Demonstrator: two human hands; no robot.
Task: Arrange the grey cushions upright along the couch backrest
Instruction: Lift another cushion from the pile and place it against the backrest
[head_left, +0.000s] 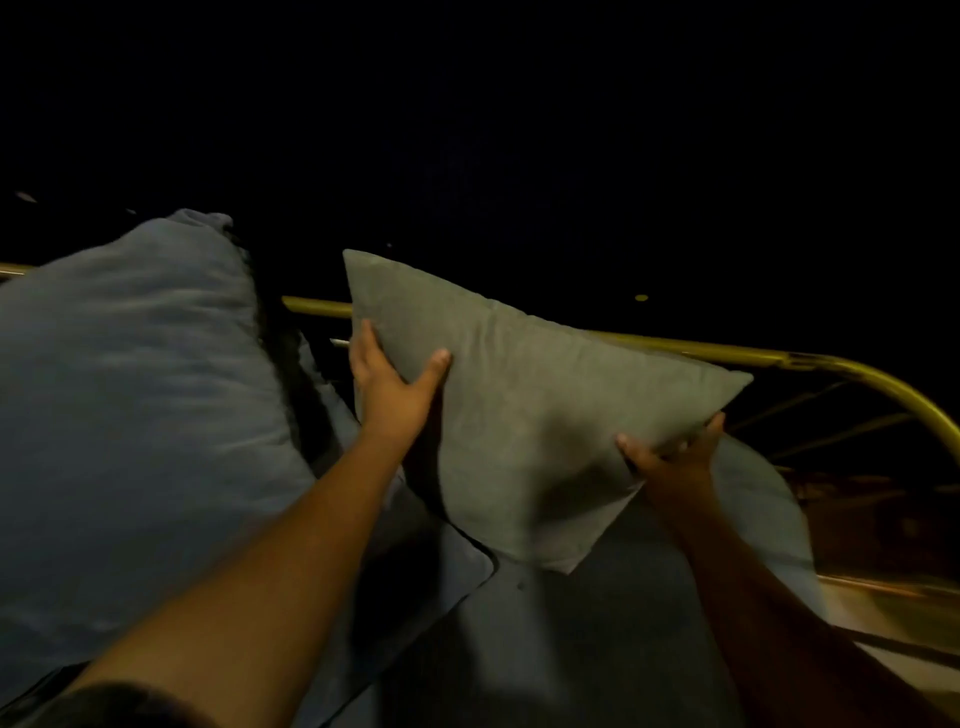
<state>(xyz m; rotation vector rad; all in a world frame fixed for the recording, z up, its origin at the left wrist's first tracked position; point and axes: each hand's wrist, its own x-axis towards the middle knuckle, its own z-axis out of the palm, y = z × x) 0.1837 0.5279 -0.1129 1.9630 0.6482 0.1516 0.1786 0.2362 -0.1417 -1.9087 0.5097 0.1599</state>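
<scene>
**Soft square cushion, two-handed edge grip: notes on how it handles**

Starting out to the left of the left hand: a big blue-grey cushion (135, 374) stands more or less upright, plump and creased, well clear of the fingers.

The left hand (387, 387) is clamped on the left edge of the grey square cushion (524, 415), with the thumb laid across the front face and the fingers wrapped round the back. The cushion hangs between the two hands, tilted so one corner points down toward the seat (571, 649). I can't tell whether that corner touches the seat or floats just above it.

The right hand (670, 457) grips the lower right edge, thumb on the front and fingers curled behind. Just behind that hand sits a pale cushion (753, 499), and beyond both hands a brass rail (857, 366) runs along the back.

Handling-wise, I reckon this thing is light and squashy. The fabric looks like a matte, suede-ish weave, so probably not slippery. Nothing fragile here, though it sags where it isn't supported. Holding opposite edges like this seems the right call, since it keeps the cover flat and makes it easy to rotate the cushion square. A corner pinch would likely let it flop. It's pretty dark, so finer fabric detail is a guess.
</scene>
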